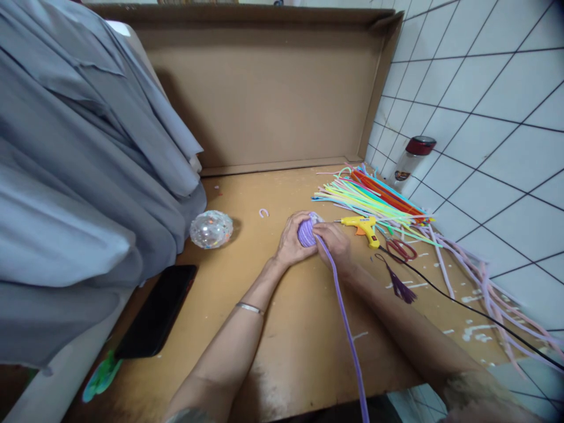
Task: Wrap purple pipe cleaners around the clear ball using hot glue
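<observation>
My left hand (292, 242) is wrapped round a small rounded piece (305, 234) covered in coiled purple pipe cleaner. At its right side, my right hand (333, 244) pinches a long purple pipe cleaner (340, 294) against the coil. The strand's loose length hangs down over the table's front edge. A pale, whitish patch shows at the top of the coiled piece; its underside is hidden by my fingers. Just right of my right hand lies a yellow glue gun (362, 227), its nozzle pointing toward the hands.
Colourful pipe cleaners (374, 200) lie at the back right, near red-handled scissors (402, 249), a purple tassel (400, 286) and a bottle (412, 161). A clear ball (211, 229) and a black phone (156, 311) are on the left, beside grey cloth (88, 164). Cardboard (264, 94) stands behind.
</observation>
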### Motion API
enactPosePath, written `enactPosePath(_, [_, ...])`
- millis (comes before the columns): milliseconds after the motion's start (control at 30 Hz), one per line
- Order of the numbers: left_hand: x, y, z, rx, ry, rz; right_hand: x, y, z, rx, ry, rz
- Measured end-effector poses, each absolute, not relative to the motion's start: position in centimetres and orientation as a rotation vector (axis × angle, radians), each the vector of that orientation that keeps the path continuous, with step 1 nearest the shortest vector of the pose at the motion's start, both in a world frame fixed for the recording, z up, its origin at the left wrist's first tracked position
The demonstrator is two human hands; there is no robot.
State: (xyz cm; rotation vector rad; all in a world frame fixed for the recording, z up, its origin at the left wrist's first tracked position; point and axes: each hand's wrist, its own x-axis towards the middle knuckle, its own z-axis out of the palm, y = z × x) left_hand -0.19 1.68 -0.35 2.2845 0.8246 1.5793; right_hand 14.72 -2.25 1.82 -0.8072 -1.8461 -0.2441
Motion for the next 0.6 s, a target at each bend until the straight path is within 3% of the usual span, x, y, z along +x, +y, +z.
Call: enactPosePath(600, [-0.25,1.53,-0.06,2.343,0.819,1.565,14.54,-2.02,1.49,-0.777,-1.810,-0.248])
